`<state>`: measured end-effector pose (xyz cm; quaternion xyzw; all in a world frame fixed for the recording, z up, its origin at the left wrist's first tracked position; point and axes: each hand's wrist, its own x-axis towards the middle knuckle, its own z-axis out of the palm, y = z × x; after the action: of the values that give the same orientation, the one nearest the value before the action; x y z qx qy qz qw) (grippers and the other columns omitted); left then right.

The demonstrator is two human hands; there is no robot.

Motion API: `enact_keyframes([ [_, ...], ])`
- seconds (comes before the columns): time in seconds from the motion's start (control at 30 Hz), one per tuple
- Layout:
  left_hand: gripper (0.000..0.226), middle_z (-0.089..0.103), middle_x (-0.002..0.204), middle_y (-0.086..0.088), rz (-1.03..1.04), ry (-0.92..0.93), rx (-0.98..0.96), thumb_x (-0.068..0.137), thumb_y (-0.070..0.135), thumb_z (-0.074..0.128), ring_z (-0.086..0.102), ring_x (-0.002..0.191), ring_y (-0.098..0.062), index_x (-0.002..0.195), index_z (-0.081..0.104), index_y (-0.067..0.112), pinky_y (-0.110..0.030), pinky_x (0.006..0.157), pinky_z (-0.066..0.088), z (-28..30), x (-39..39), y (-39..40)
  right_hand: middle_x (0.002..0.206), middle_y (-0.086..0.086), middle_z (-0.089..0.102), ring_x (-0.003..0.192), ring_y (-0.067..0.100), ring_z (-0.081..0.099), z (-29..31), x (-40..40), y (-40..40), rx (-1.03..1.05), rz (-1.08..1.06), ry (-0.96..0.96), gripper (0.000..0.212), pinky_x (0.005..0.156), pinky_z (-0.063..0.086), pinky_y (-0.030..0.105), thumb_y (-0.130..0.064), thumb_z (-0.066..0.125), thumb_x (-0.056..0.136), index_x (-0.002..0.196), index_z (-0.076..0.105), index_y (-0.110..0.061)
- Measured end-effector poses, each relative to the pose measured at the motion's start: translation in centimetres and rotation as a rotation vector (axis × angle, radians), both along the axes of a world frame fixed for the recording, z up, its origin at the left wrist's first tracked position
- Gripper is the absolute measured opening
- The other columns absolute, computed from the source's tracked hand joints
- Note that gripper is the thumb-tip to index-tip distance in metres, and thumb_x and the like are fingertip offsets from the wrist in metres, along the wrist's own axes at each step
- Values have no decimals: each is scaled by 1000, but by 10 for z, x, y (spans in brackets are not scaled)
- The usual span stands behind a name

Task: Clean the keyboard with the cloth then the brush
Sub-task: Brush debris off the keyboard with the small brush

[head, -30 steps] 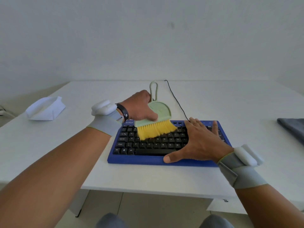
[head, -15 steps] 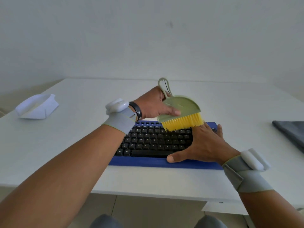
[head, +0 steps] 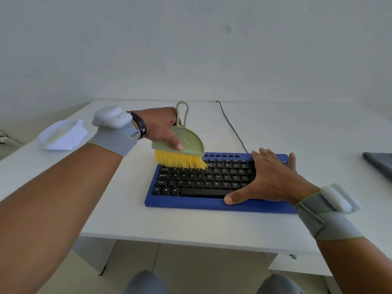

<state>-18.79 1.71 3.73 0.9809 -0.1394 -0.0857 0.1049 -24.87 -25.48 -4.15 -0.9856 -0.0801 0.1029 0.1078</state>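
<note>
You are gripping the brush (head: 180, 143) in your left hand (head: 161, 126), its yellow bristles sitting on the keyboard (head: 212, 181) at its ten o'clock corner, while your right hand (head: 269, 179) is pressing flat, fingers spread, on the three o'clock end. If you are sweeping too hard, bristles risk snagging a keycap or flicking dust onto the table (head: 275, 128). No containers are showing; the grey cloth (head: 379, 162) is lying at three o'clock.

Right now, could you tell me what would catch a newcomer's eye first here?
The brush, green with yellow bristles, held by the left hand on the far left corner of the blue keyboard mid-table. The right hand lies flat on the keyboard's right end. A white cloth sits far left.
</note>
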Motion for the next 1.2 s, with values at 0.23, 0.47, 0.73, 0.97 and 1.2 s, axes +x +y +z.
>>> enact_keyframes([
  [0.23,35,72,87,-4,-73,-131,-348,78,33,82,69,76,-19,94,70,4,-32,72,58,7,-14,-44,162,1,13,150,20,5,-9,0,17,96,84,-83,155,116,-11,59,-100,53,26,153,12,-24],
  [0.47,37,75,96,-2,-94,-5,-519,78,32,82,72,87,-16,104,71,8,-32,80,59,-41,-8,-49,164,-2,-1,150,16,-7,-15,-6,8,99,54,-48,152,113,-14,58,-103,49,21,153,10,-36],
  [0.73,38,73,90,-3,-12,-15,-220,76,39,82,70,83,-22,97,69,11,-38,77,57,-27,-19,-2,164,0,-6,150,16,-6,-13,-7,7,-8,27,-5,166,115,-14,59,-104,43,22,155,-2,-14],
  [0.97,42,48,70,0,54,-105,163,80,36,80,43,57,-15,72,46,13,-27,51,31,16,-38,3,164,3,-5,150,19,-6,-9,-9,10,3,18,-17,165,113,-17,60,-103,44,23,155,-1,-13],
  [1.2,39,68,96,-3,-85,-154,-361,80,36,79,67,85,-19,104,66,7,-25,71,55,6,-42,-55,163,9,-2,150,25,-3,-10,-24,6,18,-109,-114,170,118,-3,59,-103,43,20,153,-5,-10],
])
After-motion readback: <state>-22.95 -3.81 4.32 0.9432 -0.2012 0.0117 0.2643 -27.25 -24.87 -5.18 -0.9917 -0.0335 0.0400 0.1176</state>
